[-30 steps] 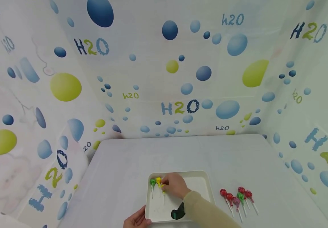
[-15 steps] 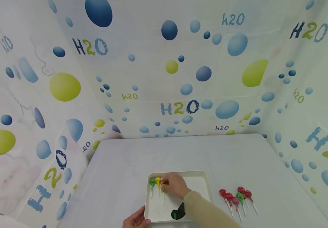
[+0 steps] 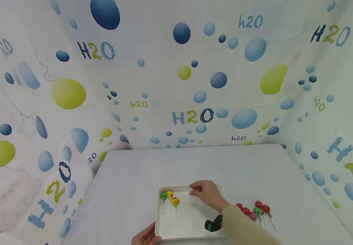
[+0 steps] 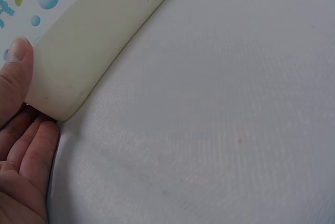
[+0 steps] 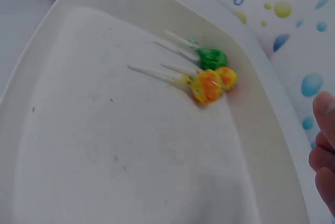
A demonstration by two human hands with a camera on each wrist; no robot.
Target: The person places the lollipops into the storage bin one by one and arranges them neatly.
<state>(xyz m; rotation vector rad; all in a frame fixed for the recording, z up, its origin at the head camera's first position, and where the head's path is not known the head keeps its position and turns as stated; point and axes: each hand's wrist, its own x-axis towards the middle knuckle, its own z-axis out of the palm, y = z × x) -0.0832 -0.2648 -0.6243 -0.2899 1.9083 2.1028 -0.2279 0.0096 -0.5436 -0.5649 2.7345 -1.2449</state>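
Note:
A white tray [image 3: 192, 237] lies on the table; my left hand [image 3: 147, 234] grips its near left corner, thumb [image 4: 18, 69] over the rim and fingers [image 4: 37, 150] low against the outside. Inside at the far left lie a green lollipop [image 3: 163, 195], a yellow lollipop [image 3: 169, 194] and an orange-yellow lollipop [image 3: 175, 202], sticks toward me. Over the tray's far right part hovers my right hand [image 3: 208, 194], fingers loosely bent with nothing between them. In the right wrist view, the orange-yellow lollipop [image 5: 208, 86] partly covers the yellow one.
Right of the tray, several red lollipops [image 3: 266, 208], a green one [image 3: 257, 211] and a pinkish one [image 3: 252, 216] lie on the table [image 3: 139, 170], partly behind my right sleeve [image 3: 244, 226]. A patterned curtain [image 3: 158, 78] encloses the table.
My right hand has let go of the orange-yellow lollipop and moved right, away from it. That lollipop stays in the tray. The left hand keeps its hold on the corner.

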